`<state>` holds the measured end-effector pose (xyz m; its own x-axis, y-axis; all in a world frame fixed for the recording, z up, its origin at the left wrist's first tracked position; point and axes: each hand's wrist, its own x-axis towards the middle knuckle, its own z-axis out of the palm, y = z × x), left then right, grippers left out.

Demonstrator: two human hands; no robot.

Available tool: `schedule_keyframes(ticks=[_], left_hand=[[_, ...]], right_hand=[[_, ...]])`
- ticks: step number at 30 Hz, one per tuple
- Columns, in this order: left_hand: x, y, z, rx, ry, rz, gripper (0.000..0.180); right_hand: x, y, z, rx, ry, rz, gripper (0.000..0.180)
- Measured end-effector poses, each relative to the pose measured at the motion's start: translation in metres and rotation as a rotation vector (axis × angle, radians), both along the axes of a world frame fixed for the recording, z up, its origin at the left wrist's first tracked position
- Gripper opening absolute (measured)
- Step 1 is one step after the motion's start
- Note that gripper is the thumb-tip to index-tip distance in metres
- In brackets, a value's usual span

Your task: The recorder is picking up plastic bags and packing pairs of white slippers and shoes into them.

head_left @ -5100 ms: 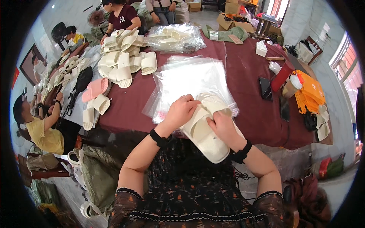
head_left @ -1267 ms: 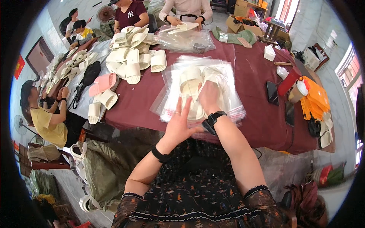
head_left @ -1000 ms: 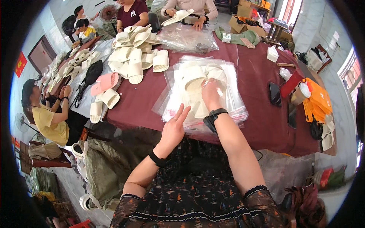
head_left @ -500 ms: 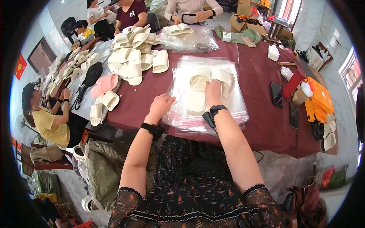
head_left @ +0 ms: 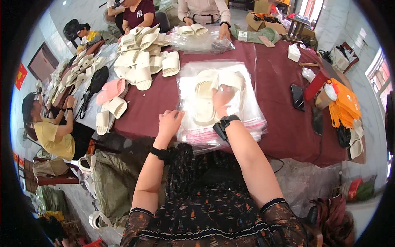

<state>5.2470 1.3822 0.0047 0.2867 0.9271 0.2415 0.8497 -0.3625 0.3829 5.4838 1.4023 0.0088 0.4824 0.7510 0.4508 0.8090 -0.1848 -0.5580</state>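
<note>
At the worktop's front edge, I see cream slippers lying amid clear bags. The right hand blurs between them, its grasp unclear to me; the left hand's fingers curl loosely by the bags' left side, whether pinching I cannot tell.

Cream slippers lie paired over clear bags

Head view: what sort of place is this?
Probably a small packing workshop: a heap of cream slippers and a stack of clear plastic bags share a maroon-covered table, with a person in a pale top on its far side.
</note>
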Motion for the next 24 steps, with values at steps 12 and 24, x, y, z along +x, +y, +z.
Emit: schedule_keyframes(ticks=[12, 24], left_hand=[[-0.001, 0.016, 0.003, 0.028, 0.027, -0.017, 0.049], [0.012, 0.044, -0.001, -0.035, 0.004, -0.104, 0.052]], right_hand=[[0.038, -0.197, 0.118, -0.258, 0.608, 0.633, 0.023], [0.094, -0.157, 0.004, -0.399, 0.041, 0.027, 0.030]])
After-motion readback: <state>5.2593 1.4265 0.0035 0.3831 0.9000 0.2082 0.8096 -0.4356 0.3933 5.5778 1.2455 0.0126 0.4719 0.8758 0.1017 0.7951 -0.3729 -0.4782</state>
